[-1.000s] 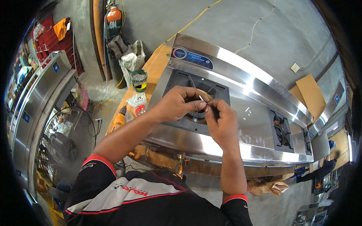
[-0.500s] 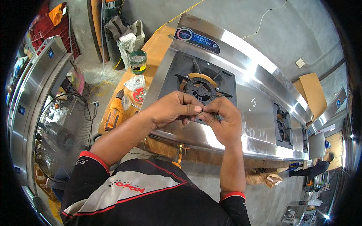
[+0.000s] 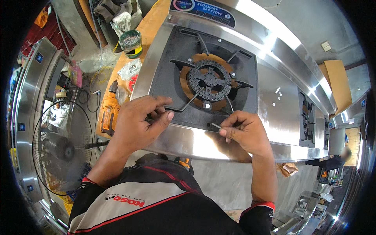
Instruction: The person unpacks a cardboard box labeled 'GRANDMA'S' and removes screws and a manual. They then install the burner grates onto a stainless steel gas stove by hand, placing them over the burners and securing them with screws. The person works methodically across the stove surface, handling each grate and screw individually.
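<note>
Between the thumb and fingers of my right hand (image 3: 249, 132) is a short, thin metal pin (image 3: 216, 125). It points left over the front edge of the stove's black burner plate; its exact kind is too small to tell. My left hand (image 3: 138, 122) hovers over the front left corner of the stove with thumb and fingers apart, holding nothing. Behind both hands sits a round black burner (image 3: 210, 80), with a rust-brown ring around it and pot-support arms reaching outward. The burner belongs to a long stainless steel gas stove (image 3: 274, 111).
Left of the stove, a wooden board (image 3: 145, 37) carries an orange power drill (image 3: 110, 111), a green tub (image 3: 131, 44) of small parts and a plastic bag (image 3: 129, 69). A large fan (image 3: 62, 147) stands at far left. A second burner (image 3: 306, 119) is farther right; a person (image 3: 333, 161) is beyond.
My hands, together at the fingertips before, have moved apart. The left has opened and shifted left, while the right has moved right and down with the pin. The burner shows fully now.
</note>
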Tool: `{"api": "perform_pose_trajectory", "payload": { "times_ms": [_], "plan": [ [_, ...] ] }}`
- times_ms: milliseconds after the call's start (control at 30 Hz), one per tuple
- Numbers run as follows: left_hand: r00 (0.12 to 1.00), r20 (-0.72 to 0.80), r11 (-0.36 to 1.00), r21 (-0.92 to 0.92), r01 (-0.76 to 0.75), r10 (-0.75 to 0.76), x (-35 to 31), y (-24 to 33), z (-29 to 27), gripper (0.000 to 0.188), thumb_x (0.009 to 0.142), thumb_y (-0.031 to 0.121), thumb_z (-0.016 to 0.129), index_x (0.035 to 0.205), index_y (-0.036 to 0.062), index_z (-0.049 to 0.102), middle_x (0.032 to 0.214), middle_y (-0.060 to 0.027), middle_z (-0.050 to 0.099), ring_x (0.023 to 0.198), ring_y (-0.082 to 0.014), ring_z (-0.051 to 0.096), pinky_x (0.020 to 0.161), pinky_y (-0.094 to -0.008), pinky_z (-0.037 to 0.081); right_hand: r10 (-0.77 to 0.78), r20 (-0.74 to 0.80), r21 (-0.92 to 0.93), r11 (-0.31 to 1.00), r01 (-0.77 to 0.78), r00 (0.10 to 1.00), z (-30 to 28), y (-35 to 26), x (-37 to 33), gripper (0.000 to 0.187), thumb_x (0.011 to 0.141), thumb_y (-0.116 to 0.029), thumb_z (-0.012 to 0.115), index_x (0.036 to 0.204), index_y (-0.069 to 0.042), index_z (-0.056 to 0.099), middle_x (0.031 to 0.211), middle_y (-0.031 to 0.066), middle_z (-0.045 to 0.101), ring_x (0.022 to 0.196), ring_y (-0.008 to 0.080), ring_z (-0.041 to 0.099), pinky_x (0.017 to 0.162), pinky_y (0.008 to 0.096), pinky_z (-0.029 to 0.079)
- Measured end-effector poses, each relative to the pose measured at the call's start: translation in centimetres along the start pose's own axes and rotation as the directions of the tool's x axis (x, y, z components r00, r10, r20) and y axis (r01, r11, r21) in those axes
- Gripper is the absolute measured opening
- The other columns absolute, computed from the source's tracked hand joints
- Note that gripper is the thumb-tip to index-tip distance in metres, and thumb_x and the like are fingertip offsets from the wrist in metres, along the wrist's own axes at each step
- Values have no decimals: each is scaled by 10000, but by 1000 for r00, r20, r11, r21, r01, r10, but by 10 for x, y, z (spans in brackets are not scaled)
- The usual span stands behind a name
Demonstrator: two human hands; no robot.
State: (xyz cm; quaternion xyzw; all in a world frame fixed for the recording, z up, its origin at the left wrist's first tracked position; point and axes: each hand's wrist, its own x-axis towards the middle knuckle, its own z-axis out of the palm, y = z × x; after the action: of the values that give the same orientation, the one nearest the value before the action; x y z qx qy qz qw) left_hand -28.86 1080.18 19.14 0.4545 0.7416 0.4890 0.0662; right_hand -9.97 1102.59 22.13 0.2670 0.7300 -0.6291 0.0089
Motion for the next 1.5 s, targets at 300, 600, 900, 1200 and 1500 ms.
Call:
{"api": "perform_pose_trajectory", "payload": {
  "times_ms": [300,600,900,1200,1500],
  "plan": [
    [995,44,996,10,87,-88,6,-2,-2,283,792,143,769,1041,23,707,746,-69,665,628,-155,647,578,-280,501,-119,50,-235,964,127,992,-1,-20,12,137,837,-70,772,912,31,716,809,100,712,717,131,678,632,265,531],
    [997,24,998,8,69,-69,9,-7,2,319,810,233,764,1004,-10,696,785,-99,689,657,-166,663,590,-271,501,-288,216,-167,930,326,933,-16,-12,27,127,858,-84,726,954,-1,728,842,126,683,735,269,682,650,338,526],
    [996,-7,995,-46,89,-90,9,-6,6,365,822,305,772,946,-27,682,776,-113,679,680,-170,657,614,-279,507,-320,254,-188,910,371,913,-14,-11,24,129,861,-96,734,941,2,709,839,109,676,739,228,693,627,327,538],
    [988,-49,985,-95,141,-146,7,-3,8,365,825,302,765,935,-36,681,771,-112,672,683,-169,656,628,-275,508,-378,204,-300,854,425,903,-6,-4,25,110,866,-83,717,939,-4,693,851,96,645,707,234,671,603,329,542],
    [993,-1,992,-56,115,-115,8,-4,4,366,820,276,762,971,-47,680,816,-126,684,717,-161,662,625,-261,500,-436,262,-544,670,505,861,2,3,25,208,747,-33,769,944,-38,701,869,73,617,704,229,660,606,328,548]
  ]
}}
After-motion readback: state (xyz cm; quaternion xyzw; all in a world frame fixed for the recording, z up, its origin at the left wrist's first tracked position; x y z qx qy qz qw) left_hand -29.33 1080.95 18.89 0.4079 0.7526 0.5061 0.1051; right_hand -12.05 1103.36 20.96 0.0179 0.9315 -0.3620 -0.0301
